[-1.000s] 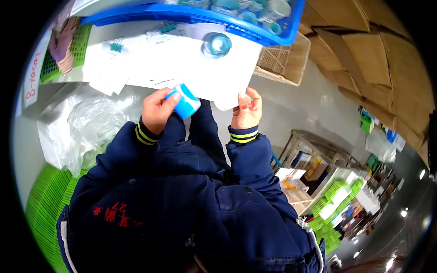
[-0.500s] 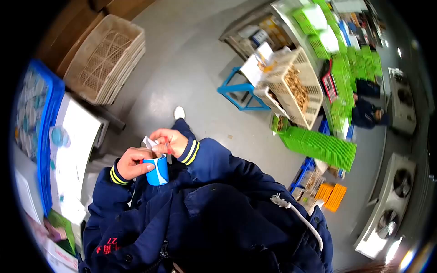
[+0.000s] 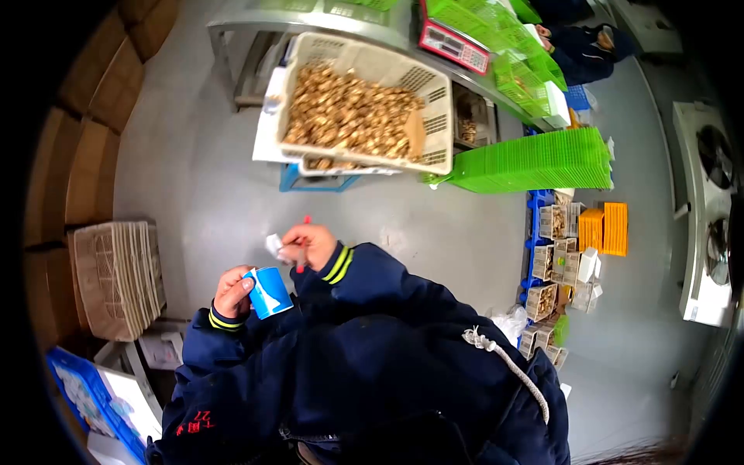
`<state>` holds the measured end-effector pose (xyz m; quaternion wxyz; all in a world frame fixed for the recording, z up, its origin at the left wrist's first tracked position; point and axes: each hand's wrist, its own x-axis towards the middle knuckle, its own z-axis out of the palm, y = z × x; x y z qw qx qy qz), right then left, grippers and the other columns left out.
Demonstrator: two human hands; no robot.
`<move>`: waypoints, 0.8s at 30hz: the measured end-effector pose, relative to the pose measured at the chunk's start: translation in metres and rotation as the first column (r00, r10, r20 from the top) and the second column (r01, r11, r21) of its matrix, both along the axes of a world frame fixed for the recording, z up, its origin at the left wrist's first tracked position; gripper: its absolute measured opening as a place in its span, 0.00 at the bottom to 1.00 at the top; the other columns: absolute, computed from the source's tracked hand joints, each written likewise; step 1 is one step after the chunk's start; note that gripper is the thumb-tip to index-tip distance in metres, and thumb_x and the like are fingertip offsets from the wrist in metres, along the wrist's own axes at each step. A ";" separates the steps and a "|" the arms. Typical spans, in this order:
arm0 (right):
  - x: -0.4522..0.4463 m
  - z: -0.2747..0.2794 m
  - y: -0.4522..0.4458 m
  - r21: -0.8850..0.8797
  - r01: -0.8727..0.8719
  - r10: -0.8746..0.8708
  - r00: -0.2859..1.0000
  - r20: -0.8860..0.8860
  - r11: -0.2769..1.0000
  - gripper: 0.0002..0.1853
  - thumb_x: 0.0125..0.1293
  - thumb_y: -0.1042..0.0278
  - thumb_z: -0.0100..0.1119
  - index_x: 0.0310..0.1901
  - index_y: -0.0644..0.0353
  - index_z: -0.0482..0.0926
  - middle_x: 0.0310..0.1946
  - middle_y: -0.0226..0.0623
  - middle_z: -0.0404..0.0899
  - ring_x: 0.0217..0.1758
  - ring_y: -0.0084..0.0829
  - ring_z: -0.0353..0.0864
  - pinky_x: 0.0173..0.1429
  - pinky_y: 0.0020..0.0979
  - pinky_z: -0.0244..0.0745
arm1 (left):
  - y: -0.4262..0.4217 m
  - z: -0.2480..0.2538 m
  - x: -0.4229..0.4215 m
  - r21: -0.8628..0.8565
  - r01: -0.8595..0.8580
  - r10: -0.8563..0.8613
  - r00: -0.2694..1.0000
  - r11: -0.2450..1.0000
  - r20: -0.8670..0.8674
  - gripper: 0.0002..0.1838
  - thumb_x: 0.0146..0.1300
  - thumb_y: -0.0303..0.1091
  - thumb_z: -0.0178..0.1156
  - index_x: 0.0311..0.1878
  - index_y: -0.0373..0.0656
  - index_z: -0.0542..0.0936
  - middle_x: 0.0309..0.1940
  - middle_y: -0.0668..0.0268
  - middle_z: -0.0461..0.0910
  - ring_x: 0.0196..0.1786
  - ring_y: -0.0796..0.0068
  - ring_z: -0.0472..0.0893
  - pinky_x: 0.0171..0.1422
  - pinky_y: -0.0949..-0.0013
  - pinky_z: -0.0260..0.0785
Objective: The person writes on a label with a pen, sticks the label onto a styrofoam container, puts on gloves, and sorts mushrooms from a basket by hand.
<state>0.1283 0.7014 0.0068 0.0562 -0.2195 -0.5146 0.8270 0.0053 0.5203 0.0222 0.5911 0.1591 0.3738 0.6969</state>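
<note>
Blue roll (image 3: 273, 291) is clamped between thumb and fingers of the left hand (image 3: 232, 292). Nearby, the right hand (image 3: 311, 246) pinches a white scrap (image 3: 273, 246).

Cylinder (image 3: 269, 293) was bright blue with a jagged white streak, and the scrap (image 3: 274, 245) was plain white. Jacket (image 3: 372, 341) was navy, cuffs (image 3: 339, 264) had two neon-yellow stripes lol. The crate (image 3: 439, 116) was cream, its pile (image 3: 349, 112) golden brown. Just right of that crate, the stacked baskets (image 3: 535, 161) were super lime green; further right of it, some bins (image 3: 604, 229) were orange.
</note>
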 end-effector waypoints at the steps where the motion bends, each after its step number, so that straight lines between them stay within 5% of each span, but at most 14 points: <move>1: 0.009 0.002 0.036 0.059 0.110 -0.107 0.993 -0.054 0.992 0.04 0.58 0.80 0.61 0.34 0.65 0.77 0.25 0.33 0.79 0.29 0.21 0.79 0.32 0.23 0.74 | 0.023 -0.003 0.001 -0.017 0.024 -0.024 1.000 1.000 0.008 0.11 0.62 0.36 0.54 0.31 0.36 0.75 0.24 0.66 0.74 0.26 0.80 0.71 0.30 0.76 0.61; 3: 0.037 0.013 0.104 0.220 0.270 -0.242 0.959 -0.145 0.937 0.03 0.58 0.81 0.60 0.34 0.66 0.76 0.28 0.38 0.80 0.29 0.25 0.80 0.34 0.25 0.76 | 0.060 0.003 0.003 -0.080 0.060 -0.059 0.998 0.995 0.006 0.10 0.62 0.35 0.54 0.30 0.38 0.75 0.19 0.70 0.72 0.20 0.85 0.67 0.23 0.79 0.55; 5: 0.062 0.032 0.155 0.177 0.561 -0.514 0.820 -0.251 0.809 0.03 0.59 0.82 0.58 0.34 0.66 0.76 0.27 0.40 0.80 0.26 0.26 0.79 0.31 0.25 0.75 | 0.093 0.019 0.001 -0.169 0.186 -0.193 0.981 0.968 -0.023 0.11 0.62 0.36 0.55 0.29 0.38 0.75 0.18 0.71 0.72 0.20 0.85 0.67 0.23 0.79 0.55; 6: 0.081 0.046 0.178 0.402 0.607 -0.568 0.791 -0.225 0.686 0.02 0.60 0.80 0.57 0.34 0.66 0.75 0.27 0.41 0.80 0.26 0.27 0.79 0.28 0.25 0.73 | 0.106 0.023 0.002 -0.251 0.288 -0.305 0.952 0.924 -0.034 0.11 0.62 0.36 0.56 0.29 0.38 0.75 0.17 0.71 0.71 0.19 0.85 0.67 0.23 0.78 0.55; 8: 0.123 0.032 0.222 0.385 0.825 -0.801 0.531 -0.276 0.414 0.03 0.63 0.76 0.56 0.36 0.65 0.75 0.27 0.38 0.79 0.24 0.26 0.76 0.25 0.23 0.67 | 0.137 0.028 0.009 -0.278 0.467 -0.507 0.857 0.839 -0.090 0.12 0.63 0.37 0.56 0.29 0.39 0.77 0.17 0.72 0.71 0.19 0.85 0.67 0.23 0.79 0.56; 9: 0.140 0.036 0.234 0.245 0.917 -0.864 0.383 -0.327 0.315 0.06 0.61 0.73 0.59 0.39 0.63 0.75 0.27 0.36 0.79 0.24 0.25 0.76 0.25 0.22 0.66 | 0.152 0.028 0.016 -0.267 0.536 -0.572 0.817 0.801 -0.074 0.12 0.63 0.37 0.56 0.29 0.39 0.77 0.17 0.73 0.71 0.20 0.86 0.67 0.24 0.79 0.57; 12: 0.210 -0.049 0.306 0.341 0.940 -0.970 0.098 -0.223 0.016 0.10 0.60 0.69 0.63 0.41 0.58 0.75 0.24 0.33 0.79 0.16 0.19 0.70 0.17 0.19 0.58 | 0.199 0.040 0.034 -0.332 0.661 -0.733 0.655 0.673 -0.180 0.10 0.65 0.33 0.55 0.31 0.38 0.78 0.20 0.74 0.73 0.24 0.86 0.68 0.28 0.79 0.58; 14: 0.236 -0.065 0.341 0.195 0.979 -0.994 0.040 0.099 0.059 0.10 0.60 0.71 0.62 0.42 0.57 0.74 0.23 0.33 0.78 0.17 0.20 0.72 0.18 0.20 0.61 | 0.236 0.049 0.037 -0.285 0.629 -0.690 0.640 0.723 -0.339 0.10 0.65 0.32 0.53 0.32 0.36 0.79 0.21 0.73 0.73 0.26 0.86 0.69 0.29 0.79 0.59; 18: 0.243 -0.165 0.448 0.149 0.985 -0.966 0.050 0.253 0.090 0.12 0.57 0.85 0.58 0.41 0.59 0.73 0.26 0.36 0.77 0.24 0.30 0.81 0.21 0.25 0.70 | 0.310 0.040 0.014 -0.342 0.245 -0.356 0.879 0.907 -0.318 0.13 0.63 0.37 0.56 0.26 0.39 0.75 0.17 0.69 0.73 0.19 0.83 0.69 0.22 0.77 0.59; 20: 0.227 -0.226 0.517 0.004 0.990 -0.928 0.132 0.349 0.143 0.11 0.57 0.85 0.58 0.39 0.59 0.73 0.26 0.37 0.77 0.24 0.32 0.81 0.22 0.27 0.72 | 0.353 0.024 0.015 -0.293 0.035 -0.132 0.939 0.956 -0.317 0.16 0.63 0.41 0.55 0.24 0.41 0.73 0.14 0.69 0.71 0.14 0.82 0.67 0.17 0.78 0.57; 22: 0.193 -0.257 0.574 0.085 0.954 -0.868 0.221 0.444 0.286 0.09 0.57 0.82 0.58 0.38 0.59 0.72 0.28 0.39 0.77 0.24 0.33 0.80 0.23 0.28 0.73 | 0.399 0.028 0.032 -0.349 -0.171 0.057 0.947 0.921 -0.315 0.17 0.63 0.44 0.55 0.23 0.43 0.71 0.12 0.70 0.69 0.12 0.82 0.66 0.15 0.78 0.55; 24: 0.151 -0.294 0.639 -0.060 0.977 -0.842 0.209 0.498 0.206 0.04 0.62 0.72 0.56 0.38 0.56 0.72 0.32 0.38 0.77 0.26 0.32 0.77 0.26 0.30 0.75 | 0.426 0.018 0.048 -0.356 -0.237 0.141 0.951 0.904 -0.275 0.17 0.64 0.43 0.54 0.24 0.43 0.69 0.13 0.69 0.68 0.13 0.81 0.65 0.16 0.77 0.55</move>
